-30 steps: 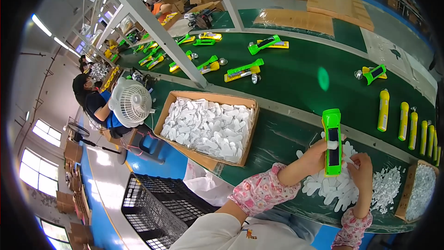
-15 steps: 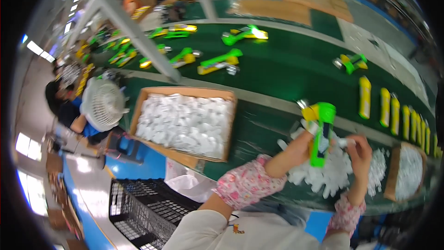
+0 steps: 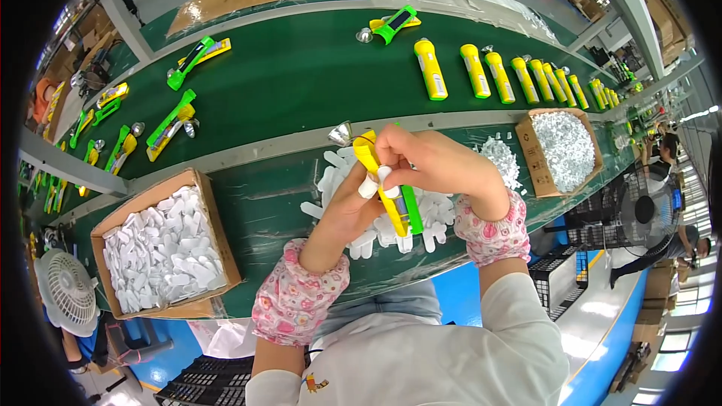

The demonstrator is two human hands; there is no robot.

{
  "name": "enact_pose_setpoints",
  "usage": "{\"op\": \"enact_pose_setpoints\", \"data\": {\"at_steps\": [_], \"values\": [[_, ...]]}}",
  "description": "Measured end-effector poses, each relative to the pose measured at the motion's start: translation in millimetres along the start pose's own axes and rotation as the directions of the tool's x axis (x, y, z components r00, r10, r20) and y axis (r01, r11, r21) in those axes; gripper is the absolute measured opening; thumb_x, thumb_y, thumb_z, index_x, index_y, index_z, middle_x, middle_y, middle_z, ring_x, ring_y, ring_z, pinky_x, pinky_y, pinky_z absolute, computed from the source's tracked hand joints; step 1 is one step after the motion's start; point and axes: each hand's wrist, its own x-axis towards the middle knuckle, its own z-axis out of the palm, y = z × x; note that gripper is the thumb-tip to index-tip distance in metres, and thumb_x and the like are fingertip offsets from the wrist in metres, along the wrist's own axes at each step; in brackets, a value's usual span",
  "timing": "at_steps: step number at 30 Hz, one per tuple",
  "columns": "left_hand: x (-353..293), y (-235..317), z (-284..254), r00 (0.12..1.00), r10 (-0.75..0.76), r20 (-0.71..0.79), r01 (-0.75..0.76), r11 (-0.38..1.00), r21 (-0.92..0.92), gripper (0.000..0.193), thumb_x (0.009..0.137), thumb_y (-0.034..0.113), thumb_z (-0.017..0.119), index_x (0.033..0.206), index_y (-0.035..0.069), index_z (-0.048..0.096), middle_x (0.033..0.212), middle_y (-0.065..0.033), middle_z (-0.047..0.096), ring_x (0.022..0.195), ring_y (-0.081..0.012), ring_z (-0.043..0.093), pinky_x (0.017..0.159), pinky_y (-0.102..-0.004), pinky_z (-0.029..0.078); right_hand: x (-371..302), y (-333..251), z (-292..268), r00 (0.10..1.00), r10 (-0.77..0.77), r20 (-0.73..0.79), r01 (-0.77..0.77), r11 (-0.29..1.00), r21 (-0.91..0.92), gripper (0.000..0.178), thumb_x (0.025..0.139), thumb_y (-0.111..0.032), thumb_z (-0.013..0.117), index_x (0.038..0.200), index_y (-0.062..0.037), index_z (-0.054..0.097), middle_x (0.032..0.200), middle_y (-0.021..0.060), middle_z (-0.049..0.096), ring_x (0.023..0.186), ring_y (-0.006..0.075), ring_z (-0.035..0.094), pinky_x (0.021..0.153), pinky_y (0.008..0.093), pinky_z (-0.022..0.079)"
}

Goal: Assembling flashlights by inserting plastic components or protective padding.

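Note:
My left hand [image 3: 347, 207] is wrapped around a yellow-and-green flashlight [image 3: 411, 212], which stands apart in two halves. Its silver reflector [image 3: 341, 134] hangs loose at the upper end. My right hand [image 3: 436, 164] pinches at the flashlight's yellow side, with a small white piece [image 3: 384, 176] at its fingertips. Another white tab shows beside my left thumb; I cannot tell whether it is fixed to the flashlight. Under both hands, a heap of flat white plastic strips [image 3: 327, 180] covers the bench. To its right lies a heap of small white pieces [image 3: 499, 158].
A cardboard box of white strips [image 3: 214, 237] stands at left, another box of small white bits [image 3: 540, 156] at right. Beyond the metal rail, a green conveyor belt [image 3: 293, 79] carries opened flashlights and a row of yellow flashlights [image 3: 431, 71]. A fan [image 3: 66, 286] stands far left.
My view has swung to the right. My right hand has come from beside the flashlight onto it. The flashlight has turned in my left hand, so its opened yellow side shows.

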Motion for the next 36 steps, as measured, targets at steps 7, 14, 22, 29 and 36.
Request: {"op": "enact_pose_setpoints", "data": {"at_steps": [7, 14, 22, 29, 36], "values": [[0, 3, 2, 0.994, 0.046, -0.095, -0.045, 0.999, 0.014, 0.062, 0.096, 0.031, 0.056, 0.147, 0.013, 0.024, 0.131, -0.0058, 0.045, 0.120, -0.0197, 0.049, 0.099, -0.0399, 0.045, -5, 6, 18, 0.981, -0.075, -0.181, 0.056, 0.993, -0.108, 0.035, 0.078, -0.016, 0.076, 0.092, -0.0076, 0.046, 0.069, 0.0058, 0.056, 0.059, 0.0242, 0.057, 0.053, 0.0337, 0.043], [-3, 11, 10, 0.968, 0.161, -0.191, -0.203, 0.952, -0.228, 0.047, 0.100, 0.039, 0.042, 0.140, 0.014, 0.034, 0.125, -0.0068, 0.051, 0.117, -0.0236, 0.051, 0.101, -0.0448, 0.041, -39, 11, 83, 0.885, 0.265, -0.384, -0.306, 0.951, -0.050, 0.078, 0.082, -0.039, 0.071, 0.136, 0.0045, 0.036, 0.107, 0.0236, 0.050, 0.093, 0.0404, 0.056, 0.079, 0.0441, 0.049], [-2, 0, -7, 0.816, 0.323, -0.480, -0.360, 0.933, 0.016, 0.043, 0.102, 0.033, 0.041, 0.139, 0.013, 0.036, 0.126, -0.0061, 0.051, 0.117, -0.0208, 0.052, 0.099, -0.0396, 0.043, -21, 38, 95, 0.878, 0.117, -0.463, -0.049, 0.986, 0.157, 0.042, 0.096, -0.021, 0.051, 0.129, 0.0049, 0.047, 0.098, 0.0188, 0.053, 0.086, 0.0307, 0.055, 0.079, 0.0368, 0.045], [0, -2, -6, 0.805, 0.301, -0.512, -0.308, 0.949, 0.073, 0.036, 0.102, 0.026, 0.038, 0.135, 0.012, 0.039, 0.122, -0.0064, 0.053, 0.112, -0.0203, 0.054, 0.096, -0.0381, 0.044, -21, 41, 97, 0.895, 0.135, -0.426, -0.041, 0.974, 0.221, 0.044, 0.099, -0.029, 0.043, 0.128, 0.0045, 0.050, 0.095, 0.0173, 0.054, 0.085, 0.0289, 0.054, 0.078, 0.0350, 0.044], [-7, 1, -11, 0.826, 0.273, -0.493, -0.314, 0.950, 0.001, 0.038, 0.098, 0.037, 0.041, 0.126, 0.012, 0.043, 0.113, -0.0070, 0.056, 0.103, -0.0216, 0.056, 0.092, -0.0394, 0.045, -17, 23, 125, 0.862, 0.114, -0.494, -0.146, 0.989, -0.027, 0.050, 0.089, -0.013, 0.056, 0.138, -0.0054, 0.047, 0.103, 0.0179, 0.049, 0.085, 0.0307, 0.058, 0.073, 0.0380, 0.050]]}}
